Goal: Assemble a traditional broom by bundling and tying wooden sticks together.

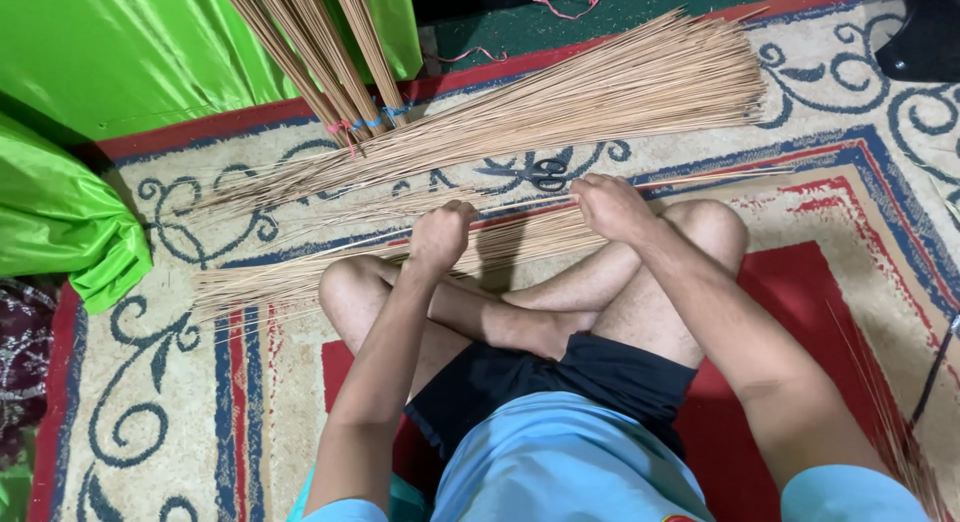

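I sit cross-legged on a patterned rug (840, 212). My left hand (441, 236) is closed around a bundle of thin tan sticks (300, 272) that lies across the rug in front of my knees. My right hand (610, 206) grips the same bundle further right, where a few sticks (720, 178) run out past it. Beyond my hands lies a larger fanned pile of sticks (600, 92). A pair of dark scissors (535, 170) rests on the rug between the pile and my hands.
Tied stick bundles (320, 52) with pink and blue bands lean in at the top. Bright green cloth (90, 112) covers the upper left. A dark object (925, 32) sits at the top right corner. More loose sticks (900, 432) lie by my right side.
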